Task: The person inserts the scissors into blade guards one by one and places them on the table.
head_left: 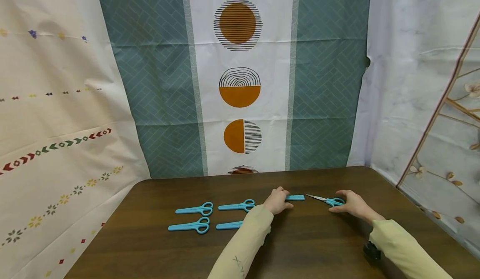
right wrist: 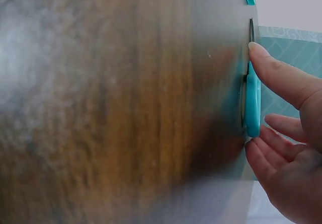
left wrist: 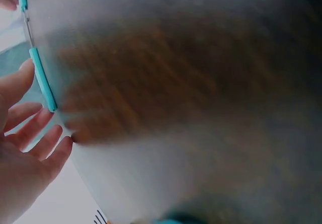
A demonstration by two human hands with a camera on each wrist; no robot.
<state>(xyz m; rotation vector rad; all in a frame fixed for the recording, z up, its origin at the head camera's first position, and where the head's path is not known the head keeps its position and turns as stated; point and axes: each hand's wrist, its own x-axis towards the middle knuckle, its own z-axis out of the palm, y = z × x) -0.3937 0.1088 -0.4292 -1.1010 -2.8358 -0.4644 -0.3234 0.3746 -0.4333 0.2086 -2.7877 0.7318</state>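
A pair of scissors (head_left: 331, 200) with turquoise handles lies on the table, its metal blades bare and pointing left. My right hand (head_left: 352, 206) is at the handles, thumb and fingers spread around them; in the right wrist view the thumb is near the blades and the fingertips are by the handle end (right wrist: 253, 108). To the left lies a turquoise blade cover (head_left: 295, 197), apart from the blade tip. Around its left end is my left hand (head_left: 277, 200), thumb and fingers apart. In the left wrist view the fingers are loosely extended beside the cover (left wrist: 43, 80).
Several turquoise scissors in covers lie to the left, among them a back pair (head_left: 236, 206) and a front-left pair (head_left: 189, 226). My left sleeve (head_left: 247, 239) partly hides another covered pair (head_left: 228, 225). Patterned cloth (head_left: 330, 104) hangs behind the brown table (head_left: 300, 250).
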